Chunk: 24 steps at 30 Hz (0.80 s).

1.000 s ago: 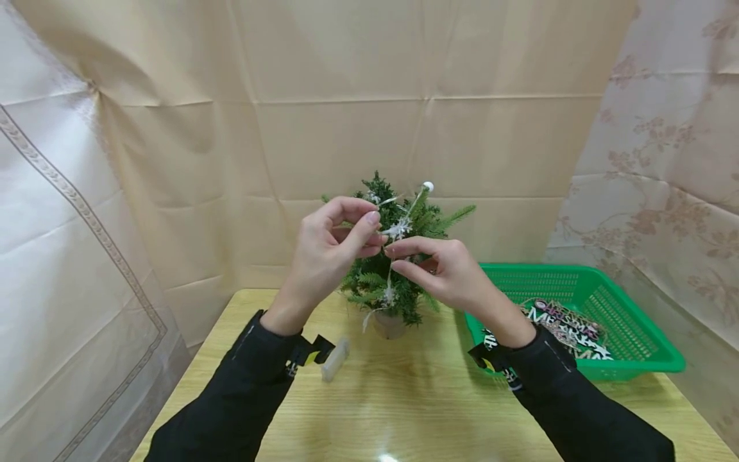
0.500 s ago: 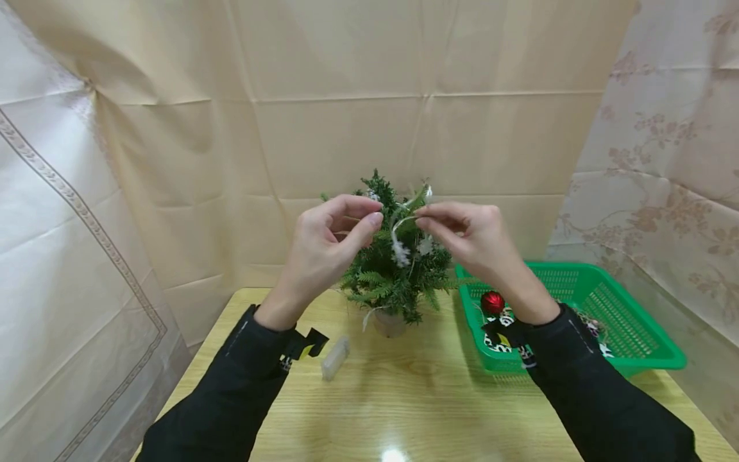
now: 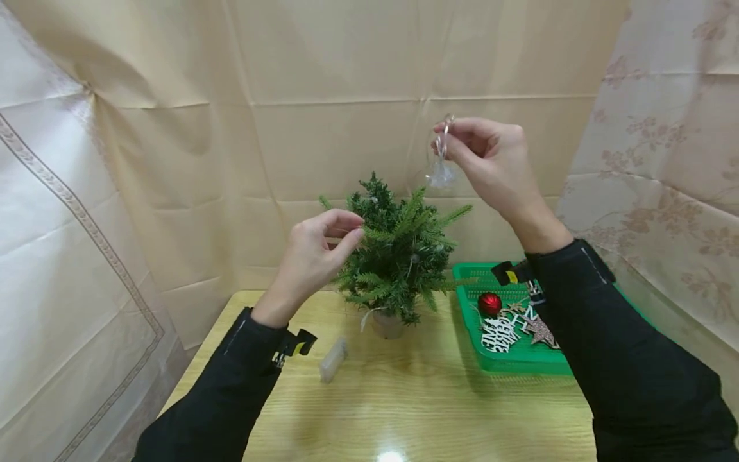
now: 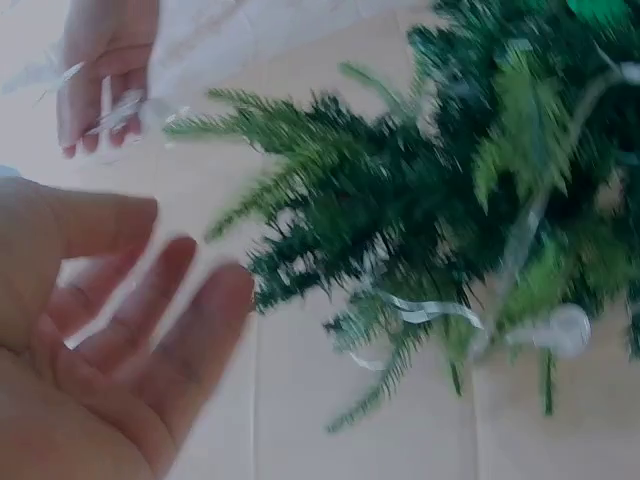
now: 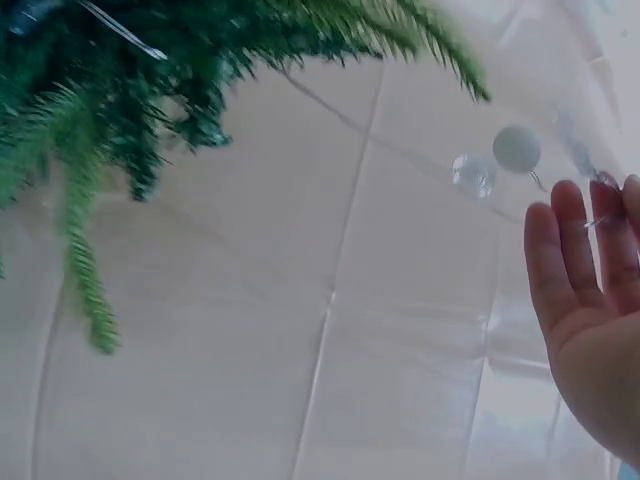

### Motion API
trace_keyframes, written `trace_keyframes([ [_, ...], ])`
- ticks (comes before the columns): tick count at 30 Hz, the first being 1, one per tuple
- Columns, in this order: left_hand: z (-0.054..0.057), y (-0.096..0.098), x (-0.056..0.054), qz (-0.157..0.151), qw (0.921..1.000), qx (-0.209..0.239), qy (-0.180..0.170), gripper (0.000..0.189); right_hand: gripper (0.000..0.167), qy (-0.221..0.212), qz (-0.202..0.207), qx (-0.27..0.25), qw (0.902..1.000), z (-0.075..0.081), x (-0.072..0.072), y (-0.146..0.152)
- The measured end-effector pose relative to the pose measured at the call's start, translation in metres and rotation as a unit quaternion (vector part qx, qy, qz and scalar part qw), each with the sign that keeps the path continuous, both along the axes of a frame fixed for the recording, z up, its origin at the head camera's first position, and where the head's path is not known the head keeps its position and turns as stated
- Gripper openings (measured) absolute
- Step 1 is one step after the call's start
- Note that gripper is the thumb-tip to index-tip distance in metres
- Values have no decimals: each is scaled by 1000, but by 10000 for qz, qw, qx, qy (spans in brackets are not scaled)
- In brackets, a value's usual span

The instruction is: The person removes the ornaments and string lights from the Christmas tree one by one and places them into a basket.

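A small artificial Christmas tree stands on the table in a round pot. Above its right side, my right hand pinches a looped length of clear string lights. In the right wrist view a white ball and a clear ball hang beside the fingers, and a thin wire runs back towards the tree. My left hand is at the tree's left side, thumb and fingers apart, with nothing visible between them. Part of the string lies among the branches in the blurred left wrist view.
A green plastic basket sits at the right, holding a red bauble, white lettered ornaments and a glittery star. A small translucent box is left of the pot. A beige cloth hangs behind.
My right hand has risen up and to the right, lifting a length of string lights off the tree. The left hand has moved slightly left and down. The basket's ornaments are more exposed.
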State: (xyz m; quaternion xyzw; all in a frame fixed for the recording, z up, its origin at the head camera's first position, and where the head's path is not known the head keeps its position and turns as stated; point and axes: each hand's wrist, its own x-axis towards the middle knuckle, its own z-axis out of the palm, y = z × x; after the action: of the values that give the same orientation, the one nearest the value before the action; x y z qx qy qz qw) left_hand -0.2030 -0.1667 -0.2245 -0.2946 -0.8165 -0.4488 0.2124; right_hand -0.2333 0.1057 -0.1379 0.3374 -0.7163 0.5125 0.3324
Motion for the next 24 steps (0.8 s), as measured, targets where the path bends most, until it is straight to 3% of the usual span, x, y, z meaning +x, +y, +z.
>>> trace_keyframes([
  [5, -8, -14, -20, 577, 9968, -492, -264, 22, 19, -995, 68, 520, 9937, 25, -28, -14],
  [8, -17, -26, -31, 685, 9922, -692, -784, 26, 23, -1605, -210, 1435, 9763, 29, -43, -23],
  [13, -30, -37, -41, 490, 9817, -937, -1583, 33, 28, -2434, -574, 2921, 9231, 27, -60, -34],
  [19, -33, -35, -45, 341, 9770, -1017, -1842, 41, 27, -2955, -823, 4255, 8514, 20, -72, -36],
  [24, -32, -29, -46, 519, 9745, -1309, -1746, 40, 33, -3397, -497, 4523, 8231, 6, -80, -35],
])
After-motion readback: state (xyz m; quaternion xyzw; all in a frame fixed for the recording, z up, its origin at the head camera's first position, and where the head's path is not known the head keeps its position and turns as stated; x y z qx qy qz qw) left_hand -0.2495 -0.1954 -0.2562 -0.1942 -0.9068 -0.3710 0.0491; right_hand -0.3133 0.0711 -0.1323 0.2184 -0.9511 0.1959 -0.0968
